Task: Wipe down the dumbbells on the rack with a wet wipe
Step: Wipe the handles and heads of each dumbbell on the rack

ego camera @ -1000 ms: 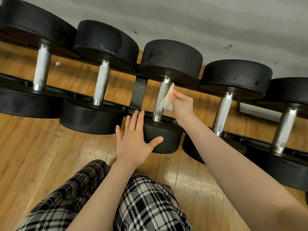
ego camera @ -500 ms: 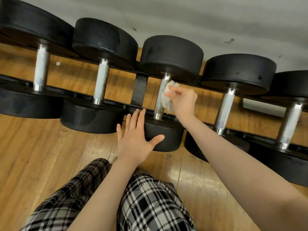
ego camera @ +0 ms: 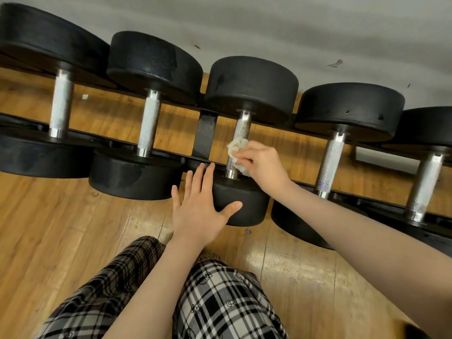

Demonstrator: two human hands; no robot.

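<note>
Wiping the middle dumbbell [ego camera: 247, 99] handle

Right hand [ego camera: 265, 165] pinches the wipe [ego camera: 235, 146] against the handle; left hand [ego camera: 200, 211], fingers straight, rests flat on its near weight.

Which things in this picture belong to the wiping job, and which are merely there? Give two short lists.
Part of the job:
- wet wipe, pinched in the right hand against the middle dumbbell's handle
- left hand, flat on that dumbbell's near head
- the other dumbbells on the rack

Merely there:
- wooden floor
- grey wall
- plaid trousers
</note>
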